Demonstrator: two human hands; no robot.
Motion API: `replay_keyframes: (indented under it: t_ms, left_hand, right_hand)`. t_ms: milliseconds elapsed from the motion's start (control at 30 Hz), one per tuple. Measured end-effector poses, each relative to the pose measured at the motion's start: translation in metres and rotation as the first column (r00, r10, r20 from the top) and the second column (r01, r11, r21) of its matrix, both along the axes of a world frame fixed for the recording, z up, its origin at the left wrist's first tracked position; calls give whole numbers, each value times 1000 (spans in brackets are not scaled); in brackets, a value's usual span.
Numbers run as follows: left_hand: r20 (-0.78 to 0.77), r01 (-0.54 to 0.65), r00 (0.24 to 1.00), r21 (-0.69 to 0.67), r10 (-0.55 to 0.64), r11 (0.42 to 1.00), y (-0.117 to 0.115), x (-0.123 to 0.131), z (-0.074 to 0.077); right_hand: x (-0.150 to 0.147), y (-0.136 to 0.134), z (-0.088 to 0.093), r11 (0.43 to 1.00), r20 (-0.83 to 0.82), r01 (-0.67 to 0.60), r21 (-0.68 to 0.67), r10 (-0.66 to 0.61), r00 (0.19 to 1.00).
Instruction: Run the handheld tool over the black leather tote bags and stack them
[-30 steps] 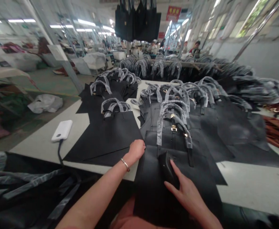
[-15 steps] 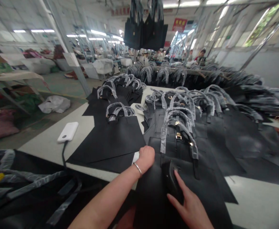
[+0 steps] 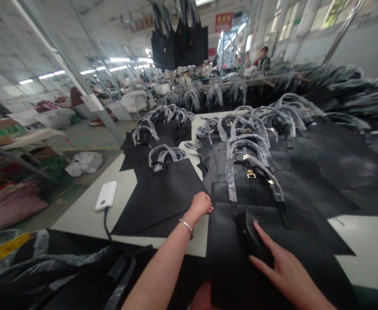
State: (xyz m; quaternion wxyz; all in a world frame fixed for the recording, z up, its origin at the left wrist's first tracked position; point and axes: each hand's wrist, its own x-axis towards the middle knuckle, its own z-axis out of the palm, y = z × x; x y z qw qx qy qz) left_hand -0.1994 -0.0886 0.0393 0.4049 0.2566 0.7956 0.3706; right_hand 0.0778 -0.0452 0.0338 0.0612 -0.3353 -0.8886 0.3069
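Red sign (image 3: 224,22) overhead: characters too blurred to read.

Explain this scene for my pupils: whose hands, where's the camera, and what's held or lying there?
No robot here: these are a person's two bare hands, seen from a camera worn on the head. The right hand holds a dark, rounded object over a black bag. The left hand, curled, is at that bag's left edge; whether it grips is unclear. On the pale table lie more black bags and a white device with a dark cable; bag handles are wrapped in clear plastic.
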Motion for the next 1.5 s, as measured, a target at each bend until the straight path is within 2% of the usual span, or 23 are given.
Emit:
replay_keyframes:
  t_ms: [100,200,267,367,533,700,833,1033,1200,1300,1400,1500]
  left_hand:
    - [-242,89,965,-78,-105,993,-2,7,0]
    - [-405,108,902,-130,-152,986,1,16,-2]
    - [-452,96,878,-150,-155,984,5,19,-4]
    - [-444,85,885,-137,-138,987,9,13,-9]
    - [-270,54,961,-35,-61,998,9,0,-20]
    - [-2,0,1000,106,0,994,5,3,-22]
    - [155,-29,988,192,-1,981,2,3,-16]
    - [256,-98,966,249,32,963,-5,-3,-10]
    - [394,-260,908,267,141,928,-19,8,-15]
    - [461,-339,870,305,174,890,-23,17,-24]
    - [538,-380,833,388,128,840,-24,24,-30]
    - [555,-373,828,447,76,813,-25,30,-31]
  right_hand:
    - [0,1,-3,1000,-7,-3,-6,3,1000]
    - [1,2,-5,1000,-40,-8,19,8,999]
    - [2,2,-7,999,-65,-8,41,10,998]
    - [3,2,-7,999,-93,-10,47,14,996]
    - [2,2,-6,1000,-127,-6,16,8,992]
    - [3,4,-4,999,-119,5,-38,-10,993]
    - [2,6,2,995,-87,-1,-100,-7,996]
    - [0,5,2,993,-56,12,-119,-19,998]
    - [0,7,-3,990,-75,20,-137,-31,997]
    - [-1,14,11,975,-93,26,-219,-48,995]
    - [-7,20,38,947,-105,3,-321,-38,994]
    - [-21,21,64,873,-53,-37,-486,13,998]
